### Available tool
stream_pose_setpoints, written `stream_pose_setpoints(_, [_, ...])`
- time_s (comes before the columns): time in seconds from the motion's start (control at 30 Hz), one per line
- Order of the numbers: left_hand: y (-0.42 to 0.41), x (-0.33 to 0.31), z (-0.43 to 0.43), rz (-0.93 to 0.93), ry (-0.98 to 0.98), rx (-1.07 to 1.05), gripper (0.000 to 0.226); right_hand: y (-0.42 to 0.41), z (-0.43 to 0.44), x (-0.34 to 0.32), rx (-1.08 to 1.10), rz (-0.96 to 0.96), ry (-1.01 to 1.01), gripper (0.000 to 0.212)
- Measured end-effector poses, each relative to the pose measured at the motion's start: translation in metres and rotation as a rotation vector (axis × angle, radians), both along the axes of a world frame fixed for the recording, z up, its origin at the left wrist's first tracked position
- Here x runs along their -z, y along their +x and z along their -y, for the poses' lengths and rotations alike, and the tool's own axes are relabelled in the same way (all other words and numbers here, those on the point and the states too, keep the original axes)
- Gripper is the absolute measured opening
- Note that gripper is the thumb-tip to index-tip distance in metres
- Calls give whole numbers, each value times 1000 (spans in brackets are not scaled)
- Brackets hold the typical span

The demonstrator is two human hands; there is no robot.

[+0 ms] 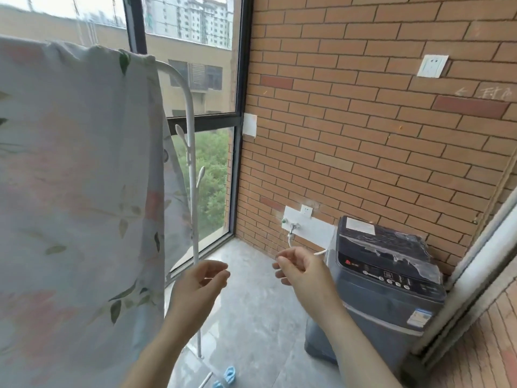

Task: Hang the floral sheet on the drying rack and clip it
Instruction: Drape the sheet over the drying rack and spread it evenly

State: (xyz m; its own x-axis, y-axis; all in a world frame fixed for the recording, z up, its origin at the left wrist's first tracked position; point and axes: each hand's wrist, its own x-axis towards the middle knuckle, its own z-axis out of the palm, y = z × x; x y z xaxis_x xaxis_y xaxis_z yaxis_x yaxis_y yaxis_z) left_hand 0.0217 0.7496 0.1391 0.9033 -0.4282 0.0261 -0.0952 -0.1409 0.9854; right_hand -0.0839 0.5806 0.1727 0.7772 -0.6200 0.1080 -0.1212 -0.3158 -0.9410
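Floral sheet (pixel 75 169) draped over drying rack (pixel 188 102); both hands loosely curled, empty.

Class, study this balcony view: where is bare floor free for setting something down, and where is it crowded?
Free: the grey floor between the upright of the drying rack and the washing machine, back to the brick wall. Crowded: the near floor by the rack's foot, where blue clips lie, and the left, filled by the floral sheet.
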Motion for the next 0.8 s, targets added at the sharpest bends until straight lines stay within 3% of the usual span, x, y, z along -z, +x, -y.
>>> stream_pose_setpoints(0.13, [51, -6, 35, -18, -19, -43, 27, 63, 40, 0, -60, -8, -19, 9])
stream_pose_setpoints(0.43, [140, -8, 81, 28, 8, -215, 15, 185, 105, 1, -265, 5, 5, 11])
stream_pose_setpoints(0.8, [212, 4, 139, 41, 14, -681, 10, 342, 179, 5, -685, 2, -1, 8])
